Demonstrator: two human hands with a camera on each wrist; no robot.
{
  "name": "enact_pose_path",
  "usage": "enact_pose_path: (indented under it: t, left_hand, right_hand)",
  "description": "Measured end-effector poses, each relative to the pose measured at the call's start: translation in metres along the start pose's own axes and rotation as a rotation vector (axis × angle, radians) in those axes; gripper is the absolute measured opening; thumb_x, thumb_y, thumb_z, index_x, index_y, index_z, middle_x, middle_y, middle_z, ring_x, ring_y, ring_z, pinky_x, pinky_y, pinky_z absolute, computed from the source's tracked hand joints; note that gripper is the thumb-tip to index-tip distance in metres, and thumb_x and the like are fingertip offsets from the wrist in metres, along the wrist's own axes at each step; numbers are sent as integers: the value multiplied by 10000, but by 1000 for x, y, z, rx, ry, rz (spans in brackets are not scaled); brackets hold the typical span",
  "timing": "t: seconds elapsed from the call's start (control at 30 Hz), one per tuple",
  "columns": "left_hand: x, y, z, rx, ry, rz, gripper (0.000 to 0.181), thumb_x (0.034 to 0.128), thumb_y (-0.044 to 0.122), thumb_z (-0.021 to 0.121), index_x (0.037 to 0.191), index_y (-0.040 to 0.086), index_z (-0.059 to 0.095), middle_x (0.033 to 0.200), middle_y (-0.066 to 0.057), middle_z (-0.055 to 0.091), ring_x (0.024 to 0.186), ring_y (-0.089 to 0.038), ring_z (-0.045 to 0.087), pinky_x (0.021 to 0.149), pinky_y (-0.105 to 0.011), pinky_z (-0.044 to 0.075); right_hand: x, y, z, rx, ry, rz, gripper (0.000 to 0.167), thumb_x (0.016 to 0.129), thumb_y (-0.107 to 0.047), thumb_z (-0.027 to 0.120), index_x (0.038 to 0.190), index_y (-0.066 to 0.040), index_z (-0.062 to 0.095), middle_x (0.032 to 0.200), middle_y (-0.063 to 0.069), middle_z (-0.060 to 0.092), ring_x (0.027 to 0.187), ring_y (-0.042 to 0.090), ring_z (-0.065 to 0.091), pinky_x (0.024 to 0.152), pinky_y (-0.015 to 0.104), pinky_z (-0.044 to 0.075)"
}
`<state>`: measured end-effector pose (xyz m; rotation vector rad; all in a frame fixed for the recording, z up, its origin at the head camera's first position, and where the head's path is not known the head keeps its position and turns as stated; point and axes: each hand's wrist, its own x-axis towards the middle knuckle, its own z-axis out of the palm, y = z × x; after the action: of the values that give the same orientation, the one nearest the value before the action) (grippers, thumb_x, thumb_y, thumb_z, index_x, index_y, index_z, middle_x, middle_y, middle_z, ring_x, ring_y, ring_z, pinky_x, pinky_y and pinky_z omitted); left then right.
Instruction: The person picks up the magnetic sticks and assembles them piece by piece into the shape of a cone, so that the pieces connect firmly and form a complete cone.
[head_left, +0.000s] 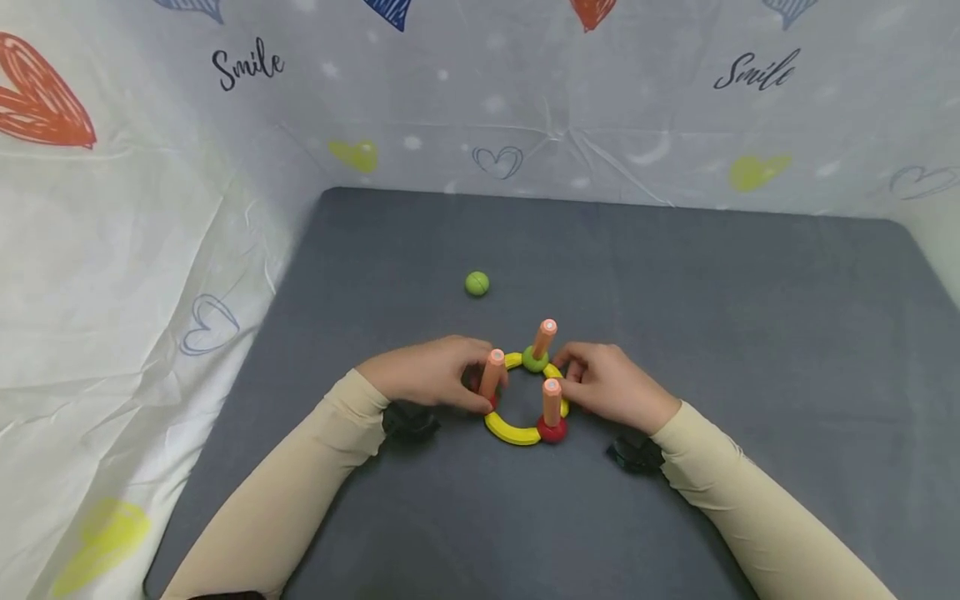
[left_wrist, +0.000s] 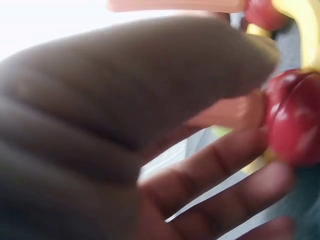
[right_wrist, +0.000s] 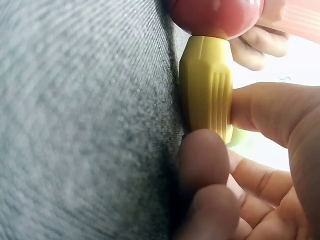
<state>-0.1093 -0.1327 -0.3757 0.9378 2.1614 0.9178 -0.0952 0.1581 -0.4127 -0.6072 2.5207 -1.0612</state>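
Observation:
On the dark table a ring of yellow curved pieces (head_left: 513, 431) is joined by a green ball (head_left: 535, 360) at the back and two red balls, one at the left and one at the front right (head_left: 552, 430). An orange stick stands up from each ball. My left hand (head_left: 438, 371) holds the left red ball (left_wrist: 297, 117) between thumb and fingers, around the foot of its orange stick (head_left: 492, 373). On the ring's right side my right hand (head_left: 618, 387) pinches a yellow curved piece (right_wrist: 206, 90) between thumb and fingers.
A loose green ball (head_left: 477, 283) lies on the table behind the ring. White printed sheeting (head_left: 495, 100) rises behind the table and on its left side. Dark wrist straps (head_left: 636, 454) sit under both wrists.

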Motion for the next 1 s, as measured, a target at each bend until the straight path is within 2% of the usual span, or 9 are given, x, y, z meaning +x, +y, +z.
enact_pose_path:
  t: [0.13, 0.2, 0.27, 0.33, 0.43, 0.5, 0.63, 0.73, 1.0]
  left_hand:
    - [-5, -11, -15, -72, -47, -9, 353, 938, 107, 730, 1287, 148, 690, 1111, 3, 662, 953, -178, 652, 825, -338, 572]
    - [-6, -20, -23, -122, -12, -31, 377, 948, 85, 700, 1322, 130, 674, 1147, -12, 679, 964, -196, 667, 826, -353, 575]
    - [-4, -30, -29, -142, 95, -58, 332, 967, 87, 689, 1297, 117, 686, 1144, -23, 693, 946, -200, 663, 792, -350, 571]
    - [3, -40, -32, -142, 247, -88, 257, 993, 115, 696, 1250, 101, 701, 1108, -40, 696, 901, -210, 651, 729, -352, 561]
    - [18, -52, -33, -65, 466, -135, 240, 1013, 175, 704, 1243, 105, 698, 1145, -51, 665, 887, -214, 607, 686, -356, 529]
    - [28, -56, -33, -4, 548, -182, 296, 1015, 198, 702, 1299, 117, 678, 1227, -76, 622, 902, -232, 590, 700, -381, 517]
    - [43, -62, -34, 106, 593, -289, 412, 1006, 203, 703, 1405, 124, 639, 1365, -134, 546, 1021, -274, 581, 859, -443, 522]
    - [49, -62, -34, 139, 600, -338, 401, 1004, 196, 703, 1394, 118, 656, 1366, -145, 560, 1105, -295, 581, 962, -465, 517]
    - [59, -59, -41, 77, 648, -292, 357, 1001, 195, 724, 1353, 138, 697, 1253, -104, 607, 1012, -272, 570, 889, -435, 519]
  right_hand:
    - [0, 1, -1, -10, 15, -1, 114, 950, -160, 723, 1050, -105, 724, 692, -58, 611, 537, 120, 537, 532, 274, 453]
    - [0, 1, -1, -13, 22, -4, 113, 942, -148, 713, 1048, -110, 728, 696, -59, 608, 548, 122, 534, 537, 274, 452]
    - [0, 1, -1, -12, 22, -4, 110, 943, -150, 712, 1046, -114, 726, 696, -59, 607, 553, 124, 535, 541, 274, 452]
    - [0, 1, 0, -13, 19, -3, 108, 943, -151, 710, 1044, -115, 725, 694, -60, 604, 558, 123, 534, 545, 274, 452]
    - [0, 0, 3, -11, 4, -6, 113, 953, -168, 724, 1049, -109, 723, 690, -61, 603, 560, 117, 534, 547, 270, 452]
    - [1, 0, 5, -8, -8, -5, 126, 957, -182, 734, 1057, -106, 722, 689, -63, 602, 558, 112, 535, 546, 267, 453]
    - [2, -1, 10, -2, -21, -13, 145, 954, -192, 747, 1065, -102, 724, 690, -67, 599, 556, 104, 541, 547, 265, 462]
    - [2, -1, 10, 1, -22, -18, 141, 953, -190, 747, 1066, -107, 728, 689, -66, 601, 546, 106, 547, 542, 269, 470]
    - [2, -2, -6, 21, 71, -24, 244, 952, -268, 792, 1120, -106, 717, 785, -42, 648, 554, 120, 546, 568, 278, 483]
